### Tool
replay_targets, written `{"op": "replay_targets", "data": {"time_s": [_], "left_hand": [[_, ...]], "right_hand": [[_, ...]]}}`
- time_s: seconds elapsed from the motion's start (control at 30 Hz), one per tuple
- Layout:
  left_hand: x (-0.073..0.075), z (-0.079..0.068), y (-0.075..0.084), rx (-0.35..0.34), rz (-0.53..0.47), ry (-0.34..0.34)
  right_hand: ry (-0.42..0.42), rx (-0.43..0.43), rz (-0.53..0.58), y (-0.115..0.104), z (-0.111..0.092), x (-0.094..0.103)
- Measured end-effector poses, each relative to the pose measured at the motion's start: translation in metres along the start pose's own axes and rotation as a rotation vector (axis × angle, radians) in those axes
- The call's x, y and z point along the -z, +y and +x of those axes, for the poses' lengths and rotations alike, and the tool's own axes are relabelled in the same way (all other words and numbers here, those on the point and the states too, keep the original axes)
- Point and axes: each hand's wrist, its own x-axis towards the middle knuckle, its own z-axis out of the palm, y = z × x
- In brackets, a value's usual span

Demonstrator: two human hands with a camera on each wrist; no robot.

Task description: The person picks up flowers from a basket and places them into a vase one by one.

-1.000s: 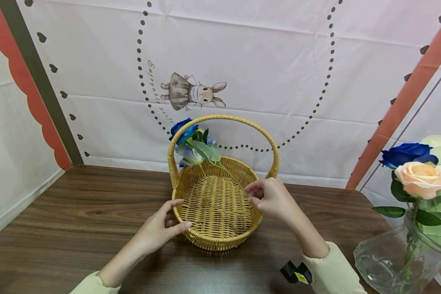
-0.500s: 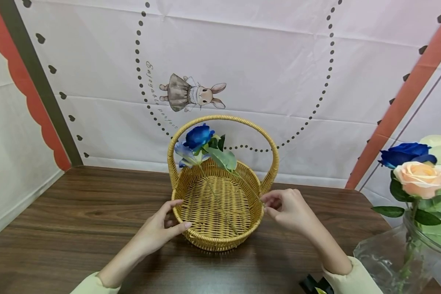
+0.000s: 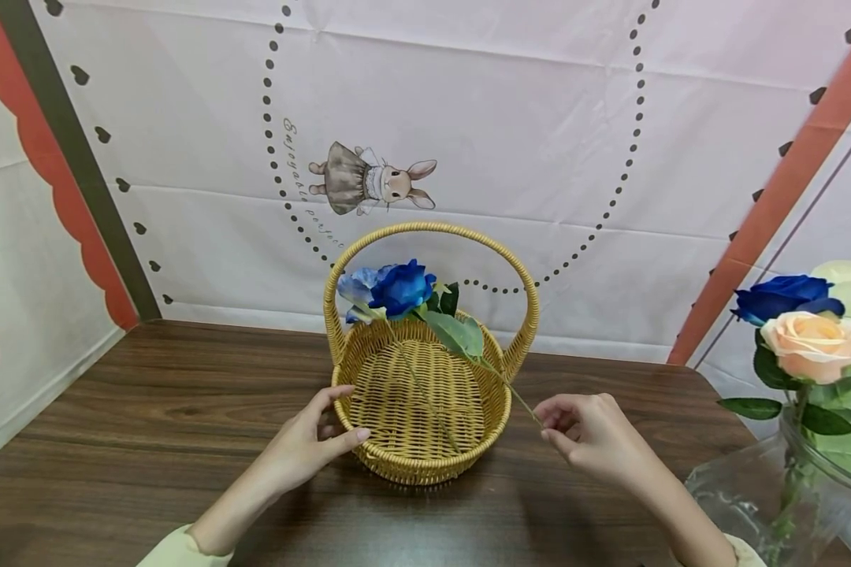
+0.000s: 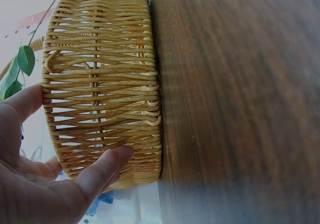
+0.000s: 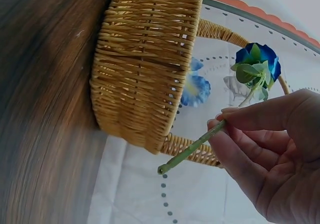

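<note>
A yellow wicker basket point(image 3: 414, 465) with a tall arched handle stands on the table. My left hand point(image 3: 301, 441) holds its left front rim, with thumb and fingers around the woven wall point(image 4: 100, 89). Between thumb and fingertips, my right hand point(image 3: 596, 433) pinches the lower stem of a blue rose point(image 3: 401, 289), right of the basket. The stem's cut end point(image 5: 175, 161) sticks out past the fingers in the right wrist view. The rose head and green leaves point(image 3: 457, 335) hang over the back of the basket. A pale blue flower point(image 3: 358, 290) leans there, its thin stem inside the basket.
At the right edge, a clear glass vase point(image 3: 745, 504) holds a peach rose point(image 3: 815, 344), a dark blue rose point(image 3: 787, 299) and a white flower point(image 3: 847, 287). Behind the brown wooden table point(image 3: 184, 394) hangs a printed cloth point(image 3: 525, 142) with a rabbit picture.
My right hand has moved right and toward me with the blue rose's stem. The rose head has shifted right and lower, now before the pale blue flower. My left hand stays on the basket.
</note>
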Motion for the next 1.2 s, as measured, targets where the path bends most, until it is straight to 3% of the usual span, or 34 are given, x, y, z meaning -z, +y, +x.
{"op": "replay_targets", "data": {"time_s": [0.4, 0.7, 0.87, 1.2], "left_hand": [[-0.002, 0.003, 0.0, -0.009, -0.009, 0.003], [-0.002, 0.003, 0.0, -0.008, 0.006, 0.007], [-0.002, 0.004, 0.0, -0.006, 0.005, 0.006], [-0.003, 0.004, 0.0, -0.006, 0.008, 0.007]], "right_hand": [[0.038, 0.019, -0.04, 0.014, -0.032, 0.016], [0.135, 0.058, -0.053, 0.025, -0.06, 0.029], [0.183, 0.024, -0.102, 0.031, -0.072, 0.036], [0.229, -0.184, -0.215, 0.037, -0.095, 0.049]]}}
